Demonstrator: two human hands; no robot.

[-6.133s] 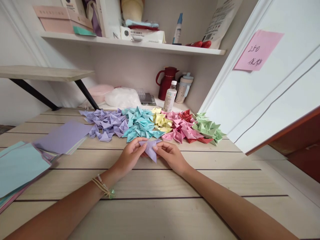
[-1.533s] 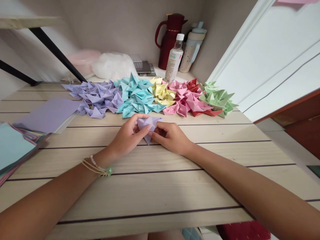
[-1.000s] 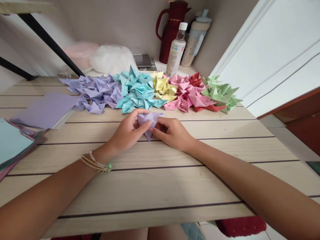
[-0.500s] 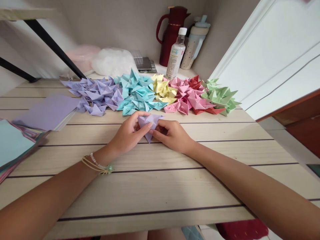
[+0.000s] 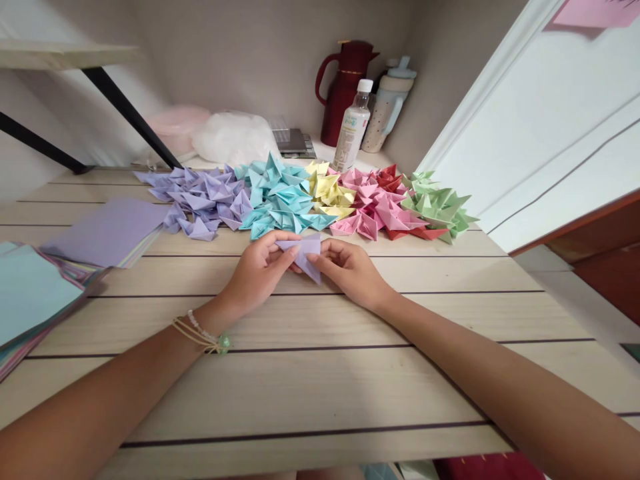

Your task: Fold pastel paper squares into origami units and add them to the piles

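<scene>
Between my two hands is a piece of folded lilac paper, now a flat, roughly triangular shape with one corner pointing down. My left hand pinches its left side, thumb on the near face. On its right side my right hand pinches it the same way, and the fingers behind the paper are partly hidden. Just beyond the hands lie heaps of folded paper boats: lilac, turquoise, yellow, pink and green, with a few red ones.
Flat lilac sheets and a stack topped with light blue paper lie on the left of the slatted table. Behind the boats stand a plastic bottle, a dark red jug, a tumbler and a white plastic bag.
The lilac paper has gone from an opened, pointed form to a flatter triangle between my fingers. My right thumb has moved up onto its face. The camera view has tilted up slightly.
</scene>
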